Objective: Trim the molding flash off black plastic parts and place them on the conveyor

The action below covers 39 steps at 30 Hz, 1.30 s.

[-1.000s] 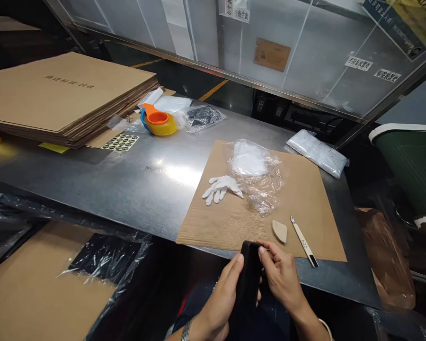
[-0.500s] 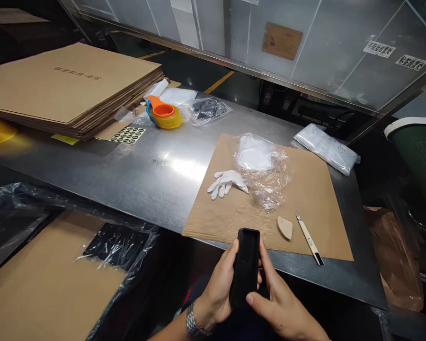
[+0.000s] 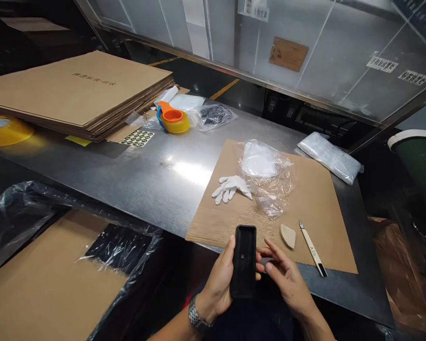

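Head view: the left hand (image 3: 218, 283) holds a black case (image 3: 243, 279) at the near edge of the table (image 3: 138, 189), its thumb along the left side and its fingertips coming round to the right side. The case is long and hollow, its recess facing up to the wearer, with a small pale spot inside. It is held off the table, its far end overlapping the near edge of a cardboard sheet (image 3: 323, 213) in the view.

The right hand (image 3: 290, 280) hangs just to the right of the case, thumb and fingers parted, with nothing seen between them. Its fingertips come very near those of the left hand; whether they touch them or the case I cannot tell.

On the cardboard, near right, lie a tan wedge (image 3: 288, 236) and, right of it, a knife (image 3: 312, 249) reaching past the near edge. Farther off lie a white glove (image 3: 230, 188) and, to its right, a clear bag (image 3: 274, 196).

The step in hand looks like handling and looking over the case, with the left hand bearing it alone or nearly so. My judgement is that a next move on the case calls for a steady left hold, while the right fingers narrow onto the wall or rim.
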{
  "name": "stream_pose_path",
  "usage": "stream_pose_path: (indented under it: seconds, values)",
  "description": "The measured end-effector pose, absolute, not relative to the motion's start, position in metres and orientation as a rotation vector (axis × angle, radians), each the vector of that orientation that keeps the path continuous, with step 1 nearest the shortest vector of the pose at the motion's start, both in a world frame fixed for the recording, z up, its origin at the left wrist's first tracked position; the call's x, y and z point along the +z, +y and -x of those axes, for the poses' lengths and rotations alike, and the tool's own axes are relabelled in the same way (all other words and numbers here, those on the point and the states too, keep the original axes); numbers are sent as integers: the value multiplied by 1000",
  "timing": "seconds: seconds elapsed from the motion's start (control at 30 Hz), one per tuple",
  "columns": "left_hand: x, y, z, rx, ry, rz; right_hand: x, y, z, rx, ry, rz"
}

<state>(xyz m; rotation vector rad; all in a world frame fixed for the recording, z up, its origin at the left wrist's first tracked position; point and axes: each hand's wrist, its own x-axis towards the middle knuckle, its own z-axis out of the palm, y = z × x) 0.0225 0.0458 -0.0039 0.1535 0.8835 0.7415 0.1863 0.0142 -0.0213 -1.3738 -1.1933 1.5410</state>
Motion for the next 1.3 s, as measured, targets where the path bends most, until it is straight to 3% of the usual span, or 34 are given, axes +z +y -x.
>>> stream_pose_path:
  seconds: [0.23,0.43,0.83,1.3]
  values:
    - [-47,88,-46,941,1179,-942,-36,114,-220,653,-1589,1688]
    - [-69,108,-59,1143,1387,-1212,-41,222,-222,429,-1844,1771]
    - [-127,117,-41,1244,1602,-1479,-67,308,-195,452,-2205,1825]
    - [-74,149,-54,1322,1412,-1457,-77,309,-237,724,-1989,1770]
